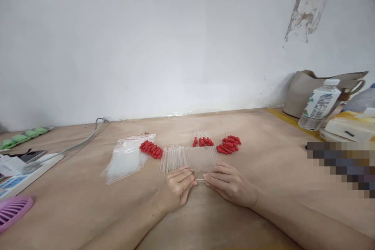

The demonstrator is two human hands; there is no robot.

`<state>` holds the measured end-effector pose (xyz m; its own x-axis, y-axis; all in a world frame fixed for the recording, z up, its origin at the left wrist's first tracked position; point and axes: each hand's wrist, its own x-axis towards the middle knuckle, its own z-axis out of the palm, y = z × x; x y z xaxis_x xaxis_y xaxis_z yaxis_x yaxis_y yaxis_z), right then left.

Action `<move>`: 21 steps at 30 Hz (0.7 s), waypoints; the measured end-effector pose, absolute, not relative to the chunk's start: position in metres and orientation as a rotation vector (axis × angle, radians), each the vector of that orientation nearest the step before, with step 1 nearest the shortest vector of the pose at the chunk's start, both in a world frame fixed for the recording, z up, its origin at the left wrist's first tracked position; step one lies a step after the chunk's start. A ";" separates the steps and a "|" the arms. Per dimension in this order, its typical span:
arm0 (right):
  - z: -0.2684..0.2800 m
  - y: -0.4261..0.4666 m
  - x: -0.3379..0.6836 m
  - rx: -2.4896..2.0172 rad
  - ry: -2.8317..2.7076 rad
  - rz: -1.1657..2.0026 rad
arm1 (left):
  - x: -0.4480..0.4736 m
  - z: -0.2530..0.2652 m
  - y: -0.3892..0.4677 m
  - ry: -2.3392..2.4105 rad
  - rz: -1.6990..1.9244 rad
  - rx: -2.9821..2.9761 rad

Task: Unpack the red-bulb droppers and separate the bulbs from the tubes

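Note:
Between my left hand [180,184] and my right hand [228,183] lies a thin clear tube [200,180], level and low over the table, its ends pinched in my fingertips. Just beyond my fingers, many similar clear tubes [202,158] are laid side by side in a row. Red rubber bulbs [150,149] form a pile left of that row, and more red bulbs [229,145] are heaped to its right. Behind the row are several tubes with red bulbs on their near ends [206,141]. Clear plastic bags [124,160] lie stacked at the left.
On the left are a power strip [32,174] with a grey cable [84,140], a pink slatted object [14,211] and a green packet [23,137]. A bottle [320,105] and a grey-brown bag [299,91] stand at the right. A white wall [146,47] closes the back.

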<state>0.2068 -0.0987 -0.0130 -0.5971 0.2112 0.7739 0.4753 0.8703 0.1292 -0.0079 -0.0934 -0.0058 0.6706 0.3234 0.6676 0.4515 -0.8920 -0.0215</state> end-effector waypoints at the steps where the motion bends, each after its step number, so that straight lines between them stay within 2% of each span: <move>1: -0.013 -0.099 0.208 -0.482 -2.218 -0.429 | -0.009 -0.005 -0.094 -0.630 -1.030 -2.696; 11: -0.015 -0.095 0.228 -0.436 -2.229 -0.428 | -0.017 -0.006 -0.096 -0.699 -1.125 -2.656; 15: -0.010 -0.085 0.241 -0.618 -2.032 -0.371 | -0.026 -0.002 -0.088 -0.909 -1.272 -2.507; 21: 0.001 -0.068 0.254 -1.007 -1.852 -0.164 | -0.029 0.010 -0.075 -1.118 -1.228 -2.411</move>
